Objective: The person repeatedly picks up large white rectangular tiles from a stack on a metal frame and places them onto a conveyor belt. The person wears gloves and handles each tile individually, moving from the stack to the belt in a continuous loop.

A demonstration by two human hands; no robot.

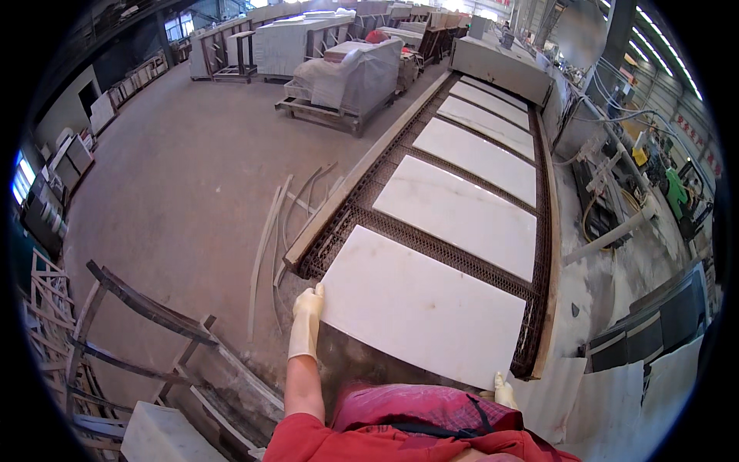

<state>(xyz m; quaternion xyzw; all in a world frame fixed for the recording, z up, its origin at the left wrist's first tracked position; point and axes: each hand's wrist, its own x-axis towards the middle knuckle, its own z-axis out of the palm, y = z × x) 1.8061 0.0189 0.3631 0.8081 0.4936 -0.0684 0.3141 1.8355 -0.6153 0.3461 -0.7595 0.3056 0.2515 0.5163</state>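
Note:
A white stone slab [423, 304] with faint veining lies at the near end of a mesh conveyor [346, 223], its near edge sticking out toward my body. My left hand [307, 314], in a cream rubber glove, grips the slab's left near corner with the thumb up at the edge. At the right near corner my right hand [504, 391], gloved the same way, is closed on the edge; most of its fingers are hidden under the slab or behind my clothing. Farther along the belt, several similar slabs [458, 212] lie in a row with gaps between them.
A wooden rail [362, 181] borders the belt on the left. A grey machine housing [500, 69] spans its far end. Loose strips [265, 254] and a metal rack [146, 308] are on the left; a plastic-wrapped pallet [346, 81] stands beyond. Pipes [612, 237] and leaning slabs [608, 400] line the right.

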